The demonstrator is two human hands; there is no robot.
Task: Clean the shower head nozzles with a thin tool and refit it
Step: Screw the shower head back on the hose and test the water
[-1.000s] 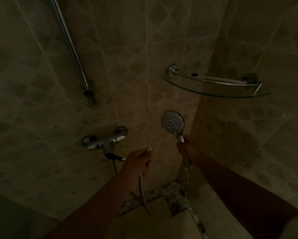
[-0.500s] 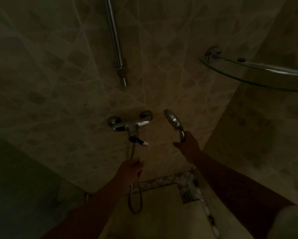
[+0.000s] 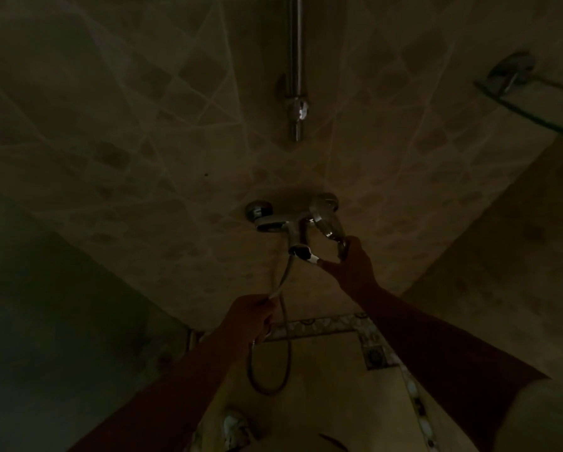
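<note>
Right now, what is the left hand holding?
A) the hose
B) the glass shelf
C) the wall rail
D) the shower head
A: the left hand grips the hose below the mixer tap, while the right hand holds the shower head.

One mixer tap (image 3: 283, 220) sits on the tiled wall, and everything else is placed from it. One shower head (image 3: 326, 220) is just to its right, overlapping its right end. One hose (image 3: 281, 282) hangs below it, forming one loop further down. Two hands are below it: the left hand (image 3: 252, 316) on the hose, the right hand (image 3: 350, 264) at the shower head's handle. One riser rail (image 3: 295, 60) stands above it. One glass shelf (image 3: 531, 102) is up and far to its right, with one bracket visible.
</note>
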